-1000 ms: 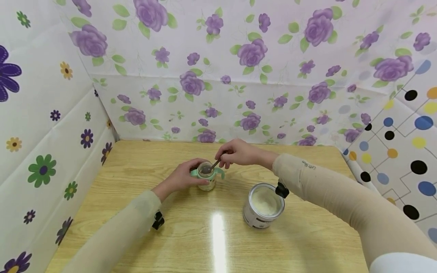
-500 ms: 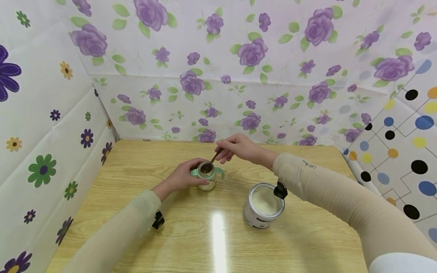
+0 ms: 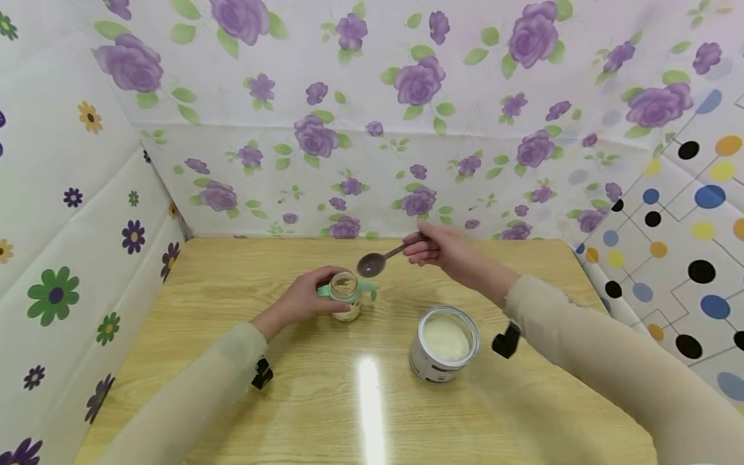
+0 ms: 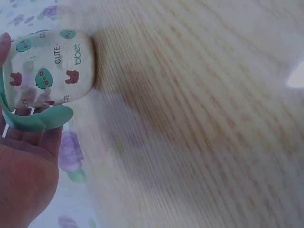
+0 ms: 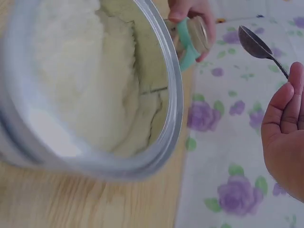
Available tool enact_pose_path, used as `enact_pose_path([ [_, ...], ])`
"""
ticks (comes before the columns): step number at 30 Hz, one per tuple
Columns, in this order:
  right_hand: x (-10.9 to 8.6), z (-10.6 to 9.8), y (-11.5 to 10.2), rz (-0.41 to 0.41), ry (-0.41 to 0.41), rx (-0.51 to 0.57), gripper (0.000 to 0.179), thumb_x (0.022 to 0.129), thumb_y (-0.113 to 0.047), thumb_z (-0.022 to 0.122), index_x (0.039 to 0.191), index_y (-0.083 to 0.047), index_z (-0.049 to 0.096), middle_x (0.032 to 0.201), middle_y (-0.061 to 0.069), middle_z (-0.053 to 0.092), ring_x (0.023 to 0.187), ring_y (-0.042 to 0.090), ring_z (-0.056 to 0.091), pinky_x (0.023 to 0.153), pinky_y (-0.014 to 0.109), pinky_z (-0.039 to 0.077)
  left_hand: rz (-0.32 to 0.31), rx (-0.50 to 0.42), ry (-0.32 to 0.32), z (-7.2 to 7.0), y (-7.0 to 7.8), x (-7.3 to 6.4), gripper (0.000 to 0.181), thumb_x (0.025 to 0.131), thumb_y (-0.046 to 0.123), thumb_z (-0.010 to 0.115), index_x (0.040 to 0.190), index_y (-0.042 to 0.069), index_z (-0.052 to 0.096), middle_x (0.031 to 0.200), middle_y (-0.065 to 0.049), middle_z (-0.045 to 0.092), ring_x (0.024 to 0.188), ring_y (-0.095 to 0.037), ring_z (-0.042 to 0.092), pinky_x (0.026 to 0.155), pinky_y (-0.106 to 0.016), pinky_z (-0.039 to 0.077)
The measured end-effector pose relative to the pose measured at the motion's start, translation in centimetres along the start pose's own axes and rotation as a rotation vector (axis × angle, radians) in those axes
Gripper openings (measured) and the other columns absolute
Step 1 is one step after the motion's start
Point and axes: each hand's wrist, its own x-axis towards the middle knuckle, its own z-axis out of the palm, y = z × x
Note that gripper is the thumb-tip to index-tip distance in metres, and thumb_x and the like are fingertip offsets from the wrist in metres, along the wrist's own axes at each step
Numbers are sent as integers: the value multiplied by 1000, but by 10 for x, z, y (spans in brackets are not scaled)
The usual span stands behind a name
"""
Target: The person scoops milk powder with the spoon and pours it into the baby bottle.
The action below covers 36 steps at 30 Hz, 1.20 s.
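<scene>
Toward the back edge of the table [image 3: 279, 413], an uncapped baby bottle [image 4: 50, 71] is gripped by the left hand [image 3: 302, 297], fingers curled; a bare spoon [image 3: 372, 265] is pinched by the right hand [image 3: 450, 250]. Powder [image 3: 446, 337] is left in the opened tin [image 3: 425, 365]; the bottle's fill is unclear.

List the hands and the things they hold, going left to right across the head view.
Left hand → bottle → spoon → right hand.
</scene>
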Motion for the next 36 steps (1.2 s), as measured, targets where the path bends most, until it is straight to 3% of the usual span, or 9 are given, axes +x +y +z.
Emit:
enact_pose_path([
  [8, -61, -49, -3, -17, 36, -10, 40, 117, -32, 47, 116, -4, 75, 93, 3, 80, 84, 12, 75, 82, 27, 62, -6, 26, -3, -5, 3, -4, 72, 88, 27, 92, 151, 16, 60, 140, -11, 67, 132, -30, 62, 113, -55, 50],
  [14, -103, -66, 1, -21, 25, -74, 37, 117, -25, 49, 116, -3, 77, 95, 4, 81, 83, 13, 76, 83, 30, 64, 0, 26, -11, -6, 3, -5, 70, 88, 28, 92, 150, 17, 60, 140, -13, 66, 132, -33, 62, 112, -57, 50],
  [18, -123, -74, 10, 4, 22, -144, 40, 117, -26, 48, 121, 5, 74, 96, 5, 81, 84, 14, 76, 84, 31, 64, 2, 36, -16, -6, 4, -5, 69, 88, 27, 92, 149, 18, 61, 140, -13, 66, 132, -33, 61, 111, -57, 50],
  [25, -136, -74, 38, 67, 35, -289, 44, 116, -28, 50, 127, 10, 69, 102, 12, 81, 88, 20, 77, 86, 37, 65, 7, 74, -34, -7, 4, -5, 73, 88, 28, 92, 152, 17, 58, 142, -13, 66, 134, -32, 61, 111, -57, 50],
  [30, -138, -72, 49, 104, 59, -334, 45, 114, -29, 55, 130, 12, 67, 106, 19, 79, 89, 22, 77, 88, 37, 65, 6, 115, -47, -9, 8, -4, 87, 87, 33, 92, 161, 19, 48, 156, -9, 56, 146, -33, 51, 119, -57, 44],
  [33, -138, -72, 52, 103, 68, -343, 46, 113, -30, 57, 132, 11, 66, 107, 24, 77, 87, 21, 76, 88, 36, 64, 37, 191, -31, -15, 24, -5, 93, 86, 38, 93, 164, 22, 44, 165, -5, 48, 152, -33, 43, 124, -57, 38],
  [36, -140, -74, 54, 94, 67, -356, 45, 114, -29, 57, 134, 11, 65, 107, 24, 77, 87, 20, 75, 88, 35, 64, 91, 258, -13, -21, 52, -6, 95, 85, 41, 93, 165, 23, 44, 168, -3, 44, 154, -33, 40, 124, -60, 36],
])
